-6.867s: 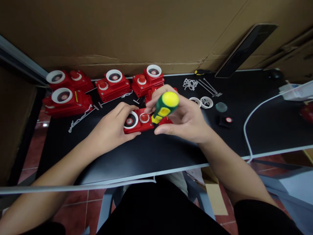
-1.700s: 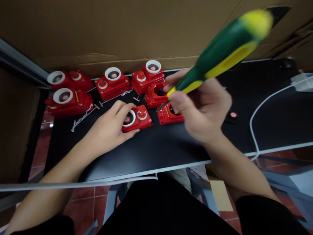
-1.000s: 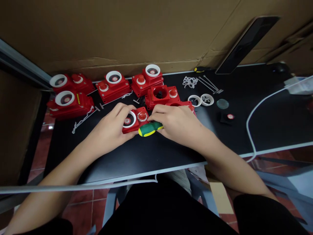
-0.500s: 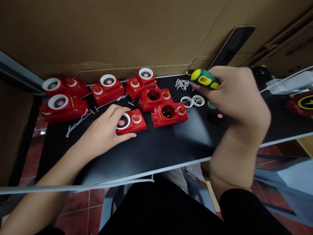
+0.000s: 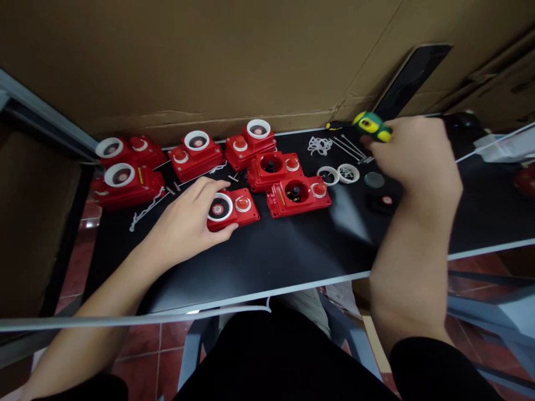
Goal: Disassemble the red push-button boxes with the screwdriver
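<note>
My left hand (image 5: 188, 220) rests on a small red switch box (image 5: 232, 207) with a white-ringed dial and a clear button, fingers curled around its left side. My right hand (image 5: 412, 161) is raised over the right part of the black table (image 5: 292, 250), closed around a green and yellow screwdriver (image 5: 373, 126) whose handle end points left. Two open red boxes (image 5: 297, 195) with empty round holes lie just right of the held box.
Several finished red boxes (image 5: 125, 181) line the back left by the cardboard wall. White rings (image 5: 339, 174), long screws (image 5: 351, 146), a tangle of white ties (image 5: 319, 146), a glass disc (image 5: 374, 179) and a black part (image 5: 385, 200) lie under my right hand. A white cable (image 5: 493, 146) runs at right.
My right hand lifted the screwdriver from beside the held box and carried it up and to the right, over the loose parts. My left hand stayed on the red box.
</note>
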`<state>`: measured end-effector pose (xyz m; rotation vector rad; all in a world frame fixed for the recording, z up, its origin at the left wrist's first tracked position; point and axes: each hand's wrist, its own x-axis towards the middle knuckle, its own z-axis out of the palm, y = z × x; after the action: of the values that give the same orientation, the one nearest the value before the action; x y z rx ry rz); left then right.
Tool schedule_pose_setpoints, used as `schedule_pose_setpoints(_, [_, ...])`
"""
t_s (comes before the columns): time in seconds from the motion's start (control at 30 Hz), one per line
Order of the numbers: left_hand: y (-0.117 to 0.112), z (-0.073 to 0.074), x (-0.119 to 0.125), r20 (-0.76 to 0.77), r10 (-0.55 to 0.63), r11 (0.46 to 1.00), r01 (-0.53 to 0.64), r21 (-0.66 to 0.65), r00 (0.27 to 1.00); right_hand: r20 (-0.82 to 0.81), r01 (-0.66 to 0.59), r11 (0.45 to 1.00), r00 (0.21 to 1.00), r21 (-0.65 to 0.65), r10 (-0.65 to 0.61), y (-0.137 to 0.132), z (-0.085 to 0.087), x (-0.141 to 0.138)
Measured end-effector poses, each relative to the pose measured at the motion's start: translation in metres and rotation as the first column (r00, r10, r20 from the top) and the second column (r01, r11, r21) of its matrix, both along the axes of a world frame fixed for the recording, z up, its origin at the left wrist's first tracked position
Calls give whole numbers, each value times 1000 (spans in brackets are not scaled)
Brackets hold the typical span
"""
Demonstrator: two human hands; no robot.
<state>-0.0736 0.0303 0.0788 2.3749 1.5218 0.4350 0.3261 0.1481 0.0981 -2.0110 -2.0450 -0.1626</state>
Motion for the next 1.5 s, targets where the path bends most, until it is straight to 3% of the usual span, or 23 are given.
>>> schedule_pose_setpoints(0.07, [0, 0, -2, 3, -3, 1000, 3, 3, 1000, -16, 79, 986, 997, 148, -78, 4, 4, -10])
schedule_pose_setpoints(0.13, [0, 0, -4, -2, -7, 1000, 7, -3, 1000, -100, 89, 954, 993, 286, -62, 10, 2, -19])
schedule_pose_setpoints(0.27, [1, -1, -9, -38, -24, 999, 22, -47, 999, -272, -35, 887, 945, 461, 179, 14, -10, -38])
schedule_pose_setpoints(0.4, [3, 3, -15, -68, -31, 994, 24, -105, 997, -234, -201, 825, 899, 529, 369, -3, -17, -57])
schedule_pose_setpoints(0.6, [6, 8, -18, -20, -37, 989, 34, -147, 999, -192, -383, 757, 815, 529, 547, -16, -27, -77])
schedule_pose_setpoints(0.77, [4, 13, -18, 56, -50, 992, 56, -112, 997, -218, -413, 782, 803, 468, 554, -16, -35, -82])
schedule_pose_setpoints(1.0, [3, 15, -19, 128, -67, 998, 68, -6, 990, -214, -377, 772, 814, 513, 539, -17, -34, -79])
schedule_pose_setpoints(1.17, [3, 17, -19, 136, -63, 997, 56, 56, 989, -246, -344, 808, 831, 478, 499, -15, -32, -77])
schedule_pose_setpoints(1.27, [2, 19, -22, 150, -77, 990, 58, 131, 986, -273, -322, 814, 828, 483, 490, -16, -21, -74])
schedule_pose_setpoints(1.4, [-2, 30, -25, 199, -86, 954, 23, 300, 976, -298, -276, 831, 841, 483, 452, -30, 7, -68])
schedule_pose_setpoints(1.5, [-13, 41, -20, 143, -187, 943, 137, 302, 972, -275, -324, 881, 862, 344, 425, -57, 22, -65])
